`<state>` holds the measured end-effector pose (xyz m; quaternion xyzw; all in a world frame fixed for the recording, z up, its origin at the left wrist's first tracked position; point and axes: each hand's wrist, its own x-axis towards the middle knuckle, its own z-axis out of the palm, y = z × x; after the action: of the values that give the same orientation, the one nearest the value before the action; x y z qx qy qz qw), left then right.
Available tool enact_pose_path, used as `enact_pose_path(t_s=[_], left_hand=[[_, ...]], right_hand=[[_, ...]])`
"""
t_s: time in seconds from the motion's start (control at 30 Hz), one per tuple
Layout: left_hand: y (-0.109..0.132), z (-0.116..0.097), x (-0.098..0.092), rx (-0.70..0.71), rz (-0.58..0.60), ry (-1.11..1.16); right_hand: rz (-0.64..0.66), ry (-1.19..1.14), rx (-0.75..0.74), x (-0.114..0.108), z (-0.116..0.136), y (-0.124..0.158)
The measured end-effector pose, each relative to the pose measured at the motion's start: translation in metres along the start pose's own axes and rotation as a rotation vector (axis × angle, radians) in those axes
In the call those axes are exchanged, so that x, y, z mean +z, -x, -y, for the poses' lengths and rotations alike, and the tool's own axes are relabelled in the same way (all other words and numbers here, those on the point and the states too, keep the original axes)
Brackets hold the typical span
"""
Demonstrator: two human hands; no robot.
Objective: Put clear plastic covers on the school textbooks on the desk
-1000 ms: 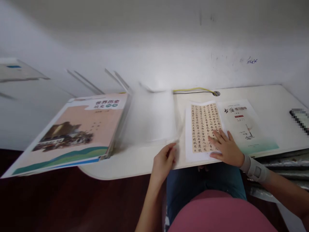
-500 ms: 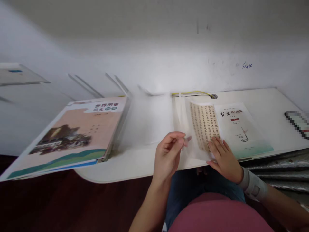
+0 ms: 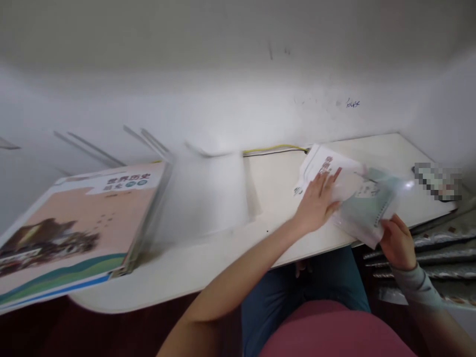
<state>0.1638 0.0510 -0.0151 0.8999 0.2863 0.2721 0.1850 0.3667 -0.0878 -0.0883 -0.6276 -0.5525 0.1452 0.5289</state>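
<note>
Two hands are at the green-and-white booklet [image 3: 366, 210], slanted over the right part of the white desk [image 3: 208, 267]: the left hand [image 3: 316, 203] lies on it with fingers extended, while the right hand [image 3: 399, 243] pinches its near corner. Uneven pulling could crease its thin sheets, I think, or a turning edge might push the nearby pixelated object [image 3: 437, 181].

Seemingly white-and-green booklet [image 3: 366, 210], yellow cord [image 3: 277, 147]

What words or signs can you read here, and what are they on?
"世界历史" on the pink history book; smaller print below is too blurred.
Green-and-white booklet: print too blurred to read.
Blue handwriting on the wall: illegible.
Pixelated object: nothing readable.
</note>
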Motion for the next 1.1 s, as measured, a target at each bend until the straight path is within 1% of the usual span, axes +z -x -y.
enact_pose_path(t_s=[0.07,0.1,0.13,0.2,0.27,0.37,0.5,0.6,0.67,0.77,0.87,0.93,1.03,1.1], left_hand=[[-0.010,0.024,0.026,-0.125,0.180,-0.129],[-0.016,0.032,0.037,-0.159,0.237,-0.183],[-0.021,0.039,0.046,-0.180,0.281,-0.226],[-0.032,0.046,0.058,-0.192,0.337,-0.293],[-0.043,0.050,0.063,-0.192,0.394,-0.335],[-0.058,0.055,0.064,-0.217,0.459,-0.383],[-0.073,0.059,0.063,-0.304,0.437,-0.424],[-0.069,0.054,0.061,-0.365,0.438,-0.436],[-0.057,0.048,0.056,-0.395,0.440,-0.459],[-0.027,0.039,0.046,-0.396,0.429,-0.529],[0.006,0.031,0.040,-0.290,0.403,-0.533],[0.022,0.028,0.041,-0.227,0.382,-0.490],[0.032,0.029,0.045,-0.195,0.334,-0.425],[0.026,0.032,0.042,-0.185,0.256,-0.370]], right_hand=[[-0.073,-0.119,0.089,-0.005,-0.010,-0.010],[-0.102,-0.195,0.147,-0.007,-0.015,-0.016],[-0.116,-0.273,0.211,-0.009,-0.019,-0.023],[-0.128,-0.396,0.320,-0.013,-0.028,-0.040],[-0.133,-0.387,0.360,-0.017,-0.037,-0.061],[-0.208,-0.245,0.373,-0.025,-0.052,-0.094],[-0.314,-0.128,0.383,-0.030,-0.072,-0.130],[-0.329,-0.113,0.396,-0.025,-0.081,-0.144],[-0.284,-0.141,0.406,-0.018,-0.083,-0.147],[-0.147,-0.196,0.417,-0.005,-0.078,-0.146],[0.015,-0.234,0.416,0.006,-0.065,-0.150],[0.112,-0.246,0.411,0.009,-0.054,-0.158],[0.244,-0.244,0.395,0.007,-0.034,-0.175],[0.331,-0.235,0.381,0.003,-0.021,-0.184]])
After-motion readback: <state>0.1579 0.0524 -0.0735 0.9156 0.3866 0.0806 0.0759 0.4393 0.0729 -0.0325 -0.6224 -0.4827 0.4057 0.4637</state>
